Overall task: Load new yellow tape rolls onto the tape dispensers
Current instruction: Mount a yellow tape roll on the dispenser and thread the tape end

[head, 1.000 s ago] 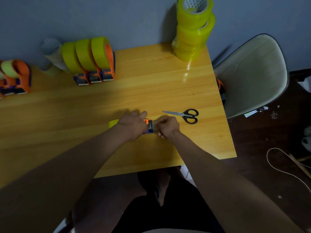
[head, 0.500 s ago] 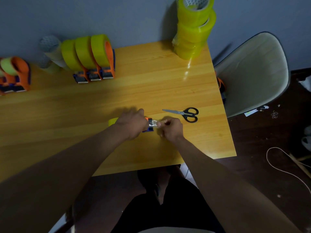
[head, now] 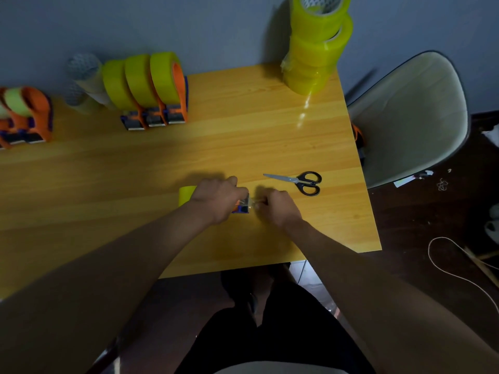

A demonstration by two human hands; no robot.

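**Threading the tape end on dispenser number whatever**

So the person was mid-load on one dispenser (head: pixel 241 207), sitting on the wooden table (head: pixel 243 136) near its front edge. The left hand (head: pixel 217 198) was wrapped over the top of it, fingers curled around the body, with a bit of the yellow roll (head: pixel 186 194) poking out behind the wrist. The right hand (head: pixel 278 207) was just beside the cutter end, fingertips pinched on what looked like the loose tape end (head: pixel 253 204).

My read: roll's already seated, and this was the feed-the-strip-through-the-front step. Next would need a steady pull across the blade without the strip sticking to itself.

Hard to see: the roll and most of the dispenser were buried under the left hand, and the strip was a glary smear. Spare rolls (head: pixel 316 47) stood stacked at the far corner, finished dispensers (head: pixel 151 93) along the wall, scissors (head: pixel 299 181) close by.
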